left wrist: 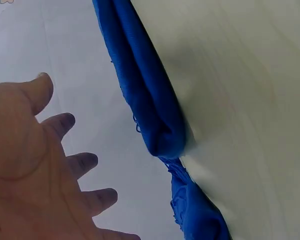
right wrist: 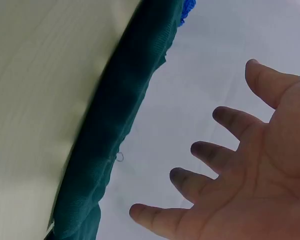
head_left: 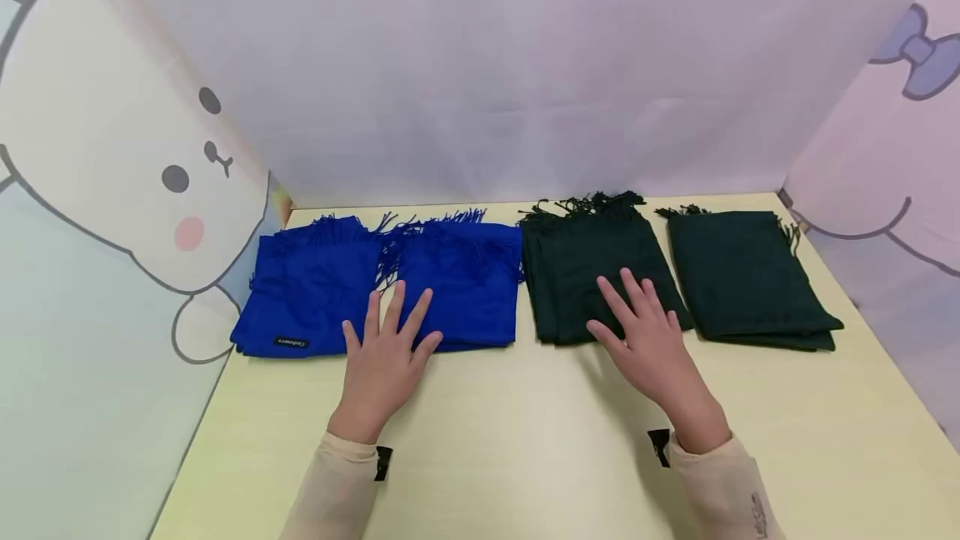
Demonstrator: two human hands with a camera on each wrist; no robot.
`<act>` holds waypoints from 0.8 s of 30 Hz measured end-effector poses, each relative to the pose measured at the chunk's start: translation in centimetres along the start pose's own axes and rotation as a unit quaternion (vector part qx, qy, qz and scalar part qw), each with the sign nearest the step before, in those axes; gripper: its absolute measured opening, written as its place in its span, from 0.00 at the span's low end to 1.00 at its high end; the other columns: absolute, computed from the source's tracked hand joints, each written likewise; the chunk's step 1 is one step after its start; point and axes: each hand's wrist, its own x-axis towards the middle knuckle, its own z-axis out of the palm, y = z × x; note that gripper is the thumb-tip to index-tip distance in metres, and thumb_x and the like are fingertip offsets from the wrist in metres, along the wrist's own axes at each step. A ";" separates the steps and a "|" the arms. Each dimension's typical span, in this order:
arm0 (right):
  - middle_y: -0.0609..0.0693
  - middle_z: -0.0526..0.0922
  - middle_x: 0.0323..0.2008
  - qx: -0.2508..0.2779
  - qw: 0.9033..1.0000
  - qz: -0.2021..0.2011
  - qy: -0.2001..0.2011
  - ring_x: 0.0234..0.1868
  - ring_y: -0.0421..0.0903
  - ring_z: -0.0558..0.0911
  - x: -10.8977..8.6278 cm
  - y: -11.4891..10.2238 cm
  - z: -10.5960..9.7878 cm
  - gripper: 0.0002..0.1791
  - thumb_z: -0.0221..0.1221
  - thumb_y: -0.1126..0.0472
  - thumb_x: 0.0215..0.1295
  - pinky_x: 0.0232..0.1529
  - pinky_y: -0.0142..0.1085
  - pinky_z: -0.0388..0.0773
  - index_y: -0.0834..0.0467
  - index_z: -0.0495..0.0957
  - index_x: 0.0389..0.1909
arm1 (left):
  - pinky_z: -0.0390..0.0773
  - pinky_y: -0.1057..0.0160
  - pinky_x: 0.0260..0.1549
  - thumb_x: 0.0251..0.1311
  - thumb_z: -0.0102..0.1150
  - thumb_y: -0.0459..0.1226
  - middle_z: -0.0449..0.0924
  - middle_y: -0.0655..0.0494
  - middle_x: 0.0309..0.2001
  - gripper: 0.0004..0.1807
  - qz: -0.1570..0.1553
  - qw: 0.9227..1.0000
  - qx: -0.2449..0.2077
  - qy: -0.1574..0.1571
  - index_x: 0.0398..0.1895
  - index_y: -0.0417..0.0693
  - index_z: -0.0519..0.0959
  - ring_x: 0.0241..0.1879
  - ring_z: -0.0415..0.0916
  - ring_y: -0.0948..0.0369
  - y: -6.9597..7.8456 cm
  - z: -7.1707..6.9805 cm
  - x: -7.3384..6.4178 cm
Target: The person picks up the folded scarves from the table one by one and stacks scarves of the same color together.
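Two folded blue scarves with fringes lie side by side: one at the far left bearing a small black label, the other right of it. Two folded dark green scarves follow, one right of centre and one at the far right. My left hand hovers with spread fingers before the gap between the blue scarves. With fingers spread, my right hand is held above the front of the inner green scarf. Both wrist views show the palms apart from the cloth, holding nothing.
The scarves lie in a row along the back of a pale yellow table. Behind it hangs a plain whitish backdrop. Cartoon-printed panels stand at the left and right.
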 end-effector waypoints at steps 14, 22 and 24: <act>0.66 0.84 0.43 0.410 0.905 0.079 -0.077 0.33 0.54 0.86 2.8 -2.7 4.2 0.30 0.52 0.46 0.76 0.36 0.42 0.85 0.62 0.66 0.68 | 0.69 0.34 0.55 0.74 0.49 0.52 0.69 0.28 0.60 0.36 -0.106 0.977 -0.179 -0.040 0.78 0.48 0.53 0.60 0.66 0.33 -2.8 0.5 1.1; 0.69 0.78 0.56 0.476 0.859 0.093 -0.163 0.52 0.59 0.83 3.7 -5.1 5.9 0.30 0.51 0.54 0.77 0.54 0.45 0.81 0.65 0.58 0.72 | 0.71 0.46 0.49 0.75 0.48 0.51 0.66 0.45 0.58 0.33 -0.131 0.930 -0.330 -0.096 0.78 0.58 0.52 0.54 0.69 0.49 -3.0 0.4 2.0; 0.68 0.76 0.58 0.478 0.856 0.087 -0.178 0.55 0.60 0.81 3.9 -5.3 6.0 0.29 0.50 0.54 0.78 0.57 0.46 0.78 0.64 0.58 0.72 | 0.70 0.46 0.54 0.76 0.47 0.47 0.63 0.44 0.59 0.31 -0.151 0.896 -0.406 -0.100 0.77 0.56 0.54 0.57 0.66 0.48 -2.8 0.5 2.2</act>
